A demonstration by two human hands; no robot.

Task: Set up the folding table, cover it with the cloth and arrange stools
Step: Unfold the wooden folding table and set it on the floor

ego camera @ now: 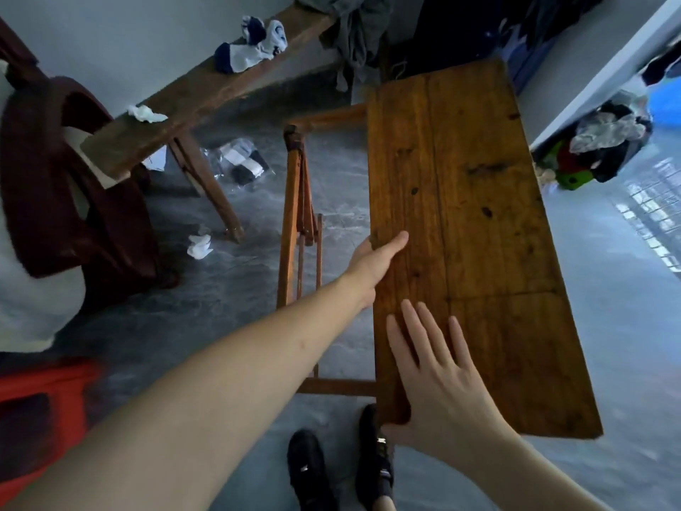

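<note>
the table top (479, 223) is a long brown wood board. it is held up over the grey floor (206, 326), with its folding legs (300, 215) hanging just beside its left edge.

the left hand (379, 258) grips the left edge of the board, thumb on top and the other fingers hidden under the wood. the right hand (438, 385) lies on top of the board near the close corner. its fingers (416, 326) are straight and spread flat on the wood, and the thumb curls round the close edge.

two black shoes (309, 470) stand on the floor under the arms.

a long wood bench (191, 101) stands to the left, well apart from the board. socks (254, 42) and a crumpled white tissue (145, 114) lie on it. another white tissue (199, 246) lies on the floor by the bench leg. a red stool (40, 411) sits at the low left corner. a dark red cloth (66, 186) hangs at the far left. a pile of clothes (604, 142) lies at the right.
</note>
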